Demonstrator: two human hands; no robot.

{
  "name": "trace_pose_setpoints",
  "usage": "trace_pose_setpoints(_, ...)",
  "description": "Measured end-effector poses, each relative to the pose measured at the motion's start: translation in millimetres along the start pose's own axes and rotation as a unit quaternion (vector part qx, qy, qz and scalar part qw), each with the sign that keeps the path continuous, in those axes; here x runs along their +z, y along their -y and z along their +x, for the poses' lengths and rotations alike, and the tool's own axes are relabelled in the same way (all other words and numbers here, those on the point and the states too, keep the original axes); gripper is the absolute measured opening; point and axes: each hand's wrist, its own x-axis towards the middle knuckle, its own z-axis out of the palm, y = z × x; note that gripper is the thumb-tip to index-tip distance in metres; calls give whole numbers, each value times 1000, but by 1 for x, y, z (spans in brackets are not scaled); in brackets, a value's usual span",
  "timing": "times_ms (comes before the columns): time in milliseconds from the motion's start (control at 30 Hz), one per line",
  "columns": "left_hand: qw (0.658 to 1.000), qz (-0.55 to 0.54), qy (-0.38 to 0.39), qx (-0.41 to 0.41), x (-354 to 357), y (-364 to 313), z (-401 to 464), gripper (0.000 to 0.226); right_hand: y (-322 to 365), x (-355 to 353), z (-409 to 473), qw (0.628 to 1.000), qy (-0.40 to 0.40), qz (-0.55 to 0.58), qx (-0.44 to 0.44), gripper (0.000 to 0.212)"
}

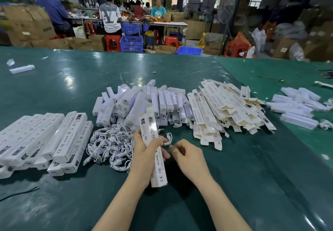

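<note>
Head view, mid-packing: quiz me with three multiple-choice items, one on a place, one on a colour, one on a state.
1. Where does the pile of coiled cables lie relative to the left hand?
A. To its left
B. To its right
C. On the floor

2. What colour is the table mat?
A. Red
B. Green
C. Yellow

3. What is the left hand doing with the long white box?
A. Resting flat beside it
B. Gripping it
C. Pointing at it

Answers:
1 A: the pile sits between that hand and the stacked boxes.
2 B: the bare mat is dark green.
3 B: its fingers curl round the box, while the right hand pinches a cable beside it.
</note>
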Motion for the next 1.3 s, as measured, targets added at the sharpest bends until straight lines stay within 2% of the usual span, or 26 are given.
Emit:
trace_pose_setpoints(100, 1000, -10, -5, -10, -3, 2, 3, 47, 2, 1, 8, 995, -33, 90, 24, 10)
trace_pose_setpoints(200, 1000, -14, -8, -9, -5, 6, 7, 42, 11, -1, 23, 994, -81, 69, -2, 5)
trace_pose_setpoints(367, 999, -37, -30, -4, -9, 11, 10, 25, 42, 9, 55, 984, -133, -96, -62, 27)
trace_pose_setpoints(500, 999, -33, -34, -21, -9, 7, 11, 14, 68, 20, 80, 958, -116, -247, -91, 42)
trace_pose_setpoints(633, 999, -17, -32, -33, -10, 5, 11, 15, 77, 30, 91, 933, -97, -339, -70, 15)
trace_pose_setpoints(700, 998, -22, -36, -41, -10, 4, 11, 16, 77, 30, 91, 947, -111, -295, -64, 11)
trace_pose_setpoints(800, 996, -44, -47, -55, -11, 4, 13, 12, 77, 24, 81, 978, -154, -118, -74, 21)
trace_pose_setpoints(867, 995, -65, -51, -61, -12, 4, 14, 10, 77, 15, 65, 976, -188, -35, -101, 21)
trace_pose_setpoints(933, 992, -89, -56, -63, -12, 2, 15, 26, 73, 6, 42, 966, -209, -48, -142, 19)
trace_pose_setpoints(1033, 992, -103, -41, -60, -10, 0, 15, 56, 59, 2, 0, 932, -233, -141, -239, 14)
trace_pose_setpoints(1100, 992, -102, -30, -65, -8, 2, 13, 58, 48, 2, -21, 915, -193, -207, -286, 12)
trace_pose_setpoints(1167, 993, -99, -21, -66, -6, 4, 12, 56, 40, -1, -27, 938, -97, -193, -271, 14)
trace_pose_setpoints(1233, 995, -86, -15, -56, -5, 5, 11, 47, 31, -6, -26, 969, 16, -77, -234, 20)
trace_pose_setpoints(1267, 996, -69, -16, -49, -5, 5, 10, 43, 28, -9, -25, 977, 33, 7, -212, 20)
trace_pose_setpoints(1300, 998, -46, -13, -43, -6, 5, 10, 43, 25, -12, -23, 979, 13, 91, -180, 20)
